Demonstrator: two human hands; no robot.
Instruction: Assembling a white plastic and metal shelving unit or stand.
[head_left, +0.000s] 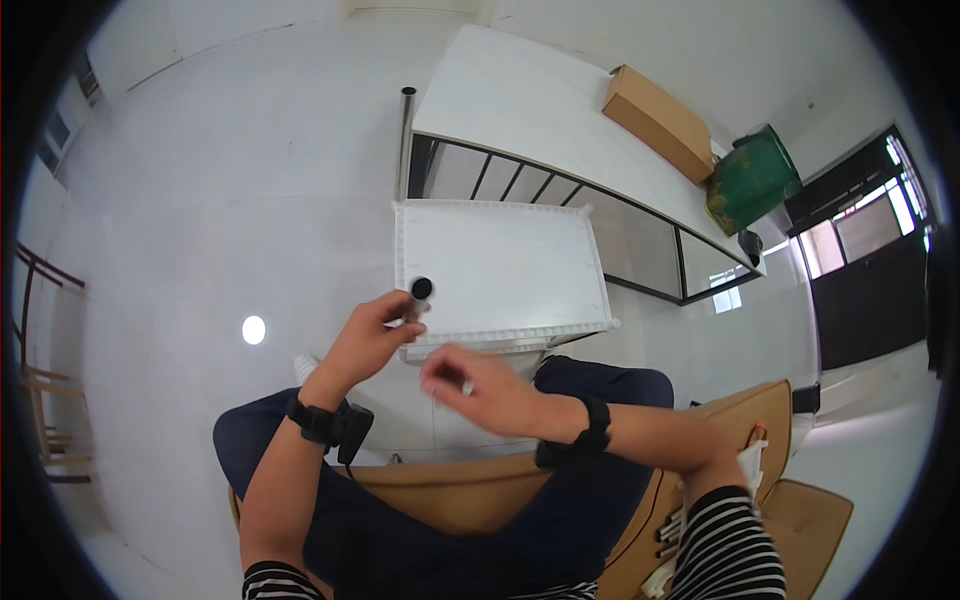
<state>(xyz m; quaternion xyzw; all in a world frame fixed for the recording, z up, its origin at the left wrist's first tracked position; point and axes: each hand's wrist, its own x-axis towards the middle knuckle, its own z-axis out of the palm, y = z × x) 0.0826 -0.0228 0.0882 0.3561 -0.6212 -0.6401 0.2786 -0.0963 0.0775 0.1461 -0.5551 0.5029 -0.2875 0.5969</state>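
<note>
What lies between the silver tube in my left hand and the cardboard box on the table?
In the head view, between the silver tube and the cardboard box lie the white plastic panel, black bars, then bare white tabletop.

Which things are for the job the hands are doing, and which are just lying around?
Seems part of the job:
Black-ended tube in the left hand
White panel in front
Upright tube at its far left corner
Maybe the loose tubes at lower right

Probably just lying around:
Cardboard box
Green bag-like thing next to it
</note>
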